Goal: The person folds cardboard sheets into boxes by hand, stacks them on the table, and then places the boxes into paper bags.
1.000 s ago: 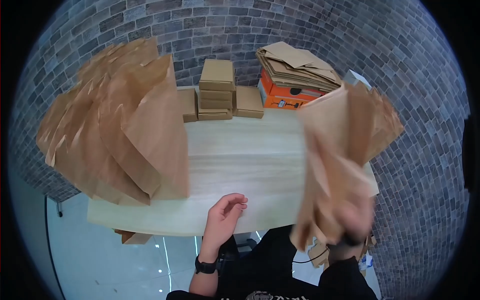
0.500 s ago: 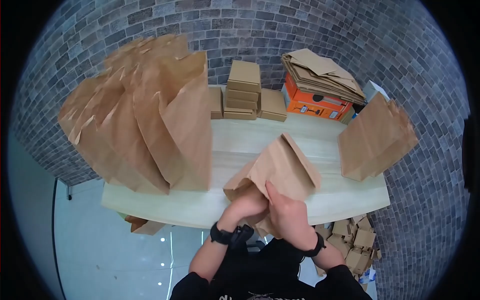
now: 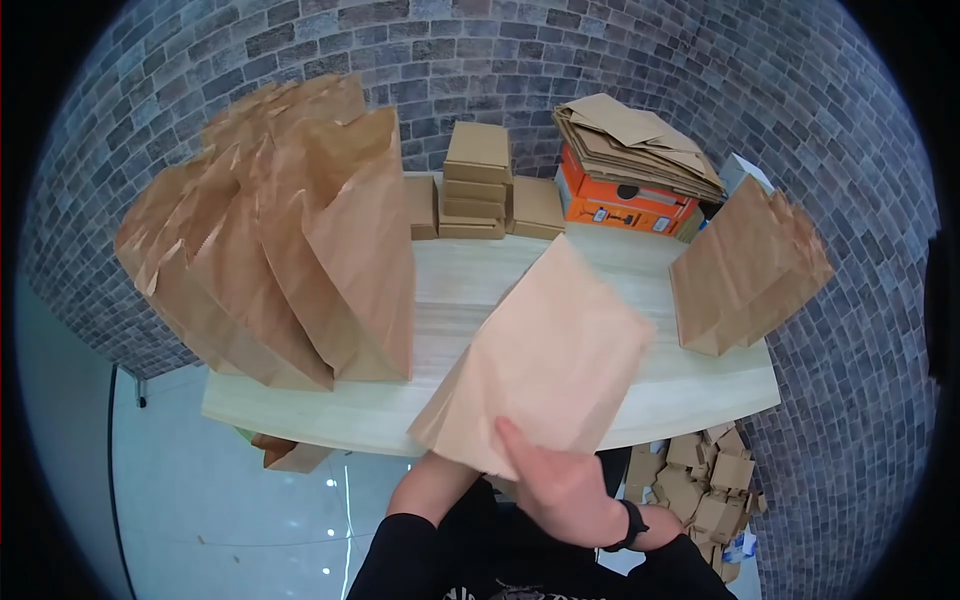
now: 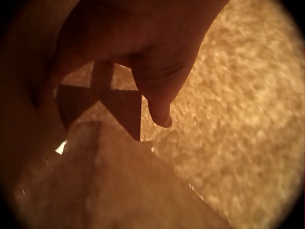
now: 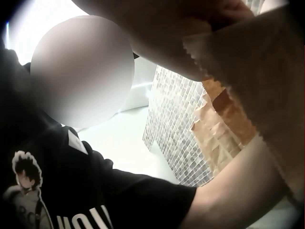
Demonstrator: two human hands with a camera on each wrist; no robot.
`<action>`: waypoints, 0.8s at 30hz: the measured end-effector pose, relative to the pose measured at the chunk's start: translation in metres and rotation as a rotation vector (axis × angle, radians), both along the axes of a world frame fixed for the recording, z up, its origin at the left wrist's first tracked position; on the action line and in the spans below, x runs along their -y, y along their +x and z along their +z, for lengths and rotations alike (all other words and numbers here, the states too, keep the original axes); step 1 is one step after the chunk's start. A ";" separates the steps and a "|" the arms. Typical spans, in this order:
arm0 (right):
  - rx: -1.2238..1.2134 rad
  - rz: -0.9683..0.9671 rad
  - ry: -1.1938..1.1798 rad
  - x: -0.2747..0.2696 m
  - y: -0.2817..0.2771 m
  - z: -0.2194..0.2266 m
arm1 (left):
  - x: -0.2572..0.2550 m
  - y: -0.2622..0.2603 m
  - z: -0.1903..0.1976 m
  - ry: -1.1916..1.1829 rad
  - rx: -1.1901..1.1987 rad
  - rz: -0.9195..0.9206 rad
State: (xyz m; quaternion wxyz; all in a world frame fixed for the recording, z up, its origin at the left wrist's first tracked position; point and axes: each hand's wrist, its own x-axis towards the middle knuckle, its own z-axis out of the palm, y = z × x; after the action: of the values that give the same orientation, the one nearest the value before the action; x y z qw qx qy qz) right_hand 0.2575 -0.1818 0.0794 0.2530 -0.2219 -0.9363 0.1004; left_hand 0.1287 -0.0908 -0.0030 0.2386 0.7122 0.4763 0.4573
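A brown paper bag point(image 3: 550, 350) is held at a tilt over the table's front edge. My left hand is inside it, hidden in the head view, with only the forearm point(image 3: 435, 487) showing below. From the left wrist view, the left hand point(image 4: 147, 47) has its thumb extended among the brown paper walls, holding nothing visible. My right hand point(image 3: 565, 490) pinches the bag's near edge, thumb on the outer face. The bag's jagged rim point(image 5: 233, 95) crosses the right wrist view beside the right hand point(image 5: 176, 38).
Large brown bags point(image 3: 270, 240) stand at the table's left, and another bag point(image 3: 745, 270) stands at its right. Small cartons point(image 3: 475, 185) and an orange box point(image 3: 625, 205) topped with flat cardboard point(image 3: 640, 140) line the back. Cardboard pieces point(image 3: 715, 490) lie below the table's right side.
The folded, crumpled bag was brought in from the right by my right hand and is now opened wider, its pale face upward. My left hand has gone inside it.
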 end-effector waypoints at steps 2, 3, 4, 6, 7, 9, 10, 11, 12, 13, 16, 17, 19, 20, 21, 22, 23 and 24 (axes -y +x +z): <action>-0.044 -0.052 -0.038 -0.018 0.003 0.009 | 0.028 -0.004 -0.016 0.066 -0.038 0.005; -0.086 -0.109 -0.078 -0.027 0.006 0.014 | -0.030 0.009 0.014 0.099 -0.059 0.003; -0.093 -0.114 -0.075 -0.036 0.008 0.019 | -0.009 0.017 -0.001 0.135 -0.080 0.001; -0.158 -0.327 -0.110 -0.055 0.015 0.028 | -0.022 0.004 0.008 0.215 -0.133 -0.011; -0.176 -0.335 -0.108 -0.065 0.021 0.029 | -0.027 0.004 0.010 0.252 -0.163 -0.020; -0.310 -0.464 -0.107 -0.083 0.030 0.025 | -0.018 -0.012 0.065 -0.050 -0.715 -0.360; -0.379 -0.513 -0.174 -0.091 0.029 0.028 | -0.004 -0.020 0.113 -0.246 -0.662 -0.427; -0.392 -0.510 -0.183 -0.099 0.029 0.029 | 0.008 -0.030 0.147 -0.440 -0.604 -0.485; -0.401 -0.528 -0.190 -0.108 0.029 0.028 | 0.009 -0.047 0.143 -0.167 -0.403 -0.464; -0.412 -0.548 -0.194 -0.115 0.030 0.026 | 0.006 -0.058 0.147 -0.218 -0.103 -0.399; -0.469 -0.498 -0.232 -0.124 0.031 0.021 | -0.042 -0.085 0.141 0.011 0.579 0.139; -0.456 -0.484 -0.242 -0.127 0.033 0.023 | -0.065 -0.100 0.132 0.023 0.593 0.233; -0.523 -0.442 -0.230 -0.137 0.039 0.024 | -0.109 -0.115 0.102 0.047 0.610 0.319; -0.466 -0.450 -0.311 -0.130 0.038 0.032 | -0.133 -0.119 0.085 0.154 0.290 0.786; -0.409 -0.456 -0.390 -0.126 0.037 0.037 | -0.152 -0.121 0.075 0.259 -0.054 1.240; -0.404 -0.423 -0.376 -0.127 0.038 0.037 | -0.159 -0.122 0.074 0.180 0.017 1.085; -0.412 -0.421 -0.365 -0.128 0.039 0.039 | -0.168 -0.120 0.073 0.194 0.019 1.083; -0.416 -0.394 -0.383 -0.130 0.040 0.042 | -0.177 -0.119 0.071 0.176 -0.077 1.145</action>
State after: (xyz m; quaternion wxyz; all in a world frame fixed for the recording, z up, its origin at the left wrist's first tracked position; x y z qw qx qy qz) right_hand 0.2970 -0.0521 0.1210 0.4067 -0.4167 -0.7680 0.2667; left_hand 0.0101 0.0861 0.0681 -0.1243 0.3742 0.7542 0.5251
